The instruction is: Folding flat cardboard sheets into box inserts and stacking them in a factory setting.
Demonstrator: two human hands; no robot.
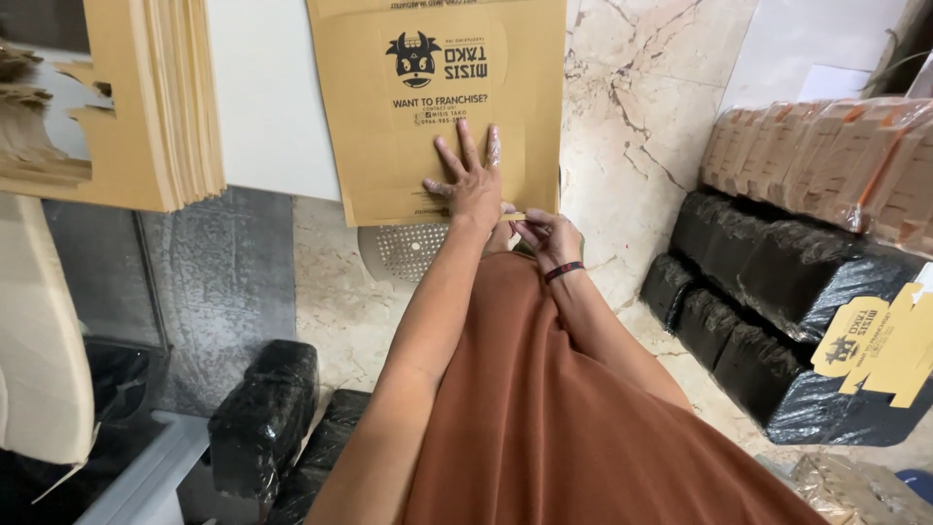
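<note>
Your left hand lay flat and fully open on the brown paper bag, fingers spread, pressing it down without gripping anything. Your right hand sat just beside it at the bag's lower right edge, fingers pinched together on that bottom edge; a dark band circled the wrist. How firm the pinch was, you could not tell from this view.

The bag lay flat, partly on a white worktop and partly over the marble floor, with its lower edge hanging over a round metal drain cover. It was plain kraft brown and creased, with a black cartoon emblem and lines of black print near its top middle.

To the upper left, a thick stack of the same brown bags stood on edge against the worktop. On the right, black plastic-wrapped bundles lay in a row on the floor, with clear-wrapped packs of brown and orange cartons resting on top of them. A yellow die-cut card with black print leaned on the nearest black bundle. More black-wrapped bundles sat at the lower left.
</note>
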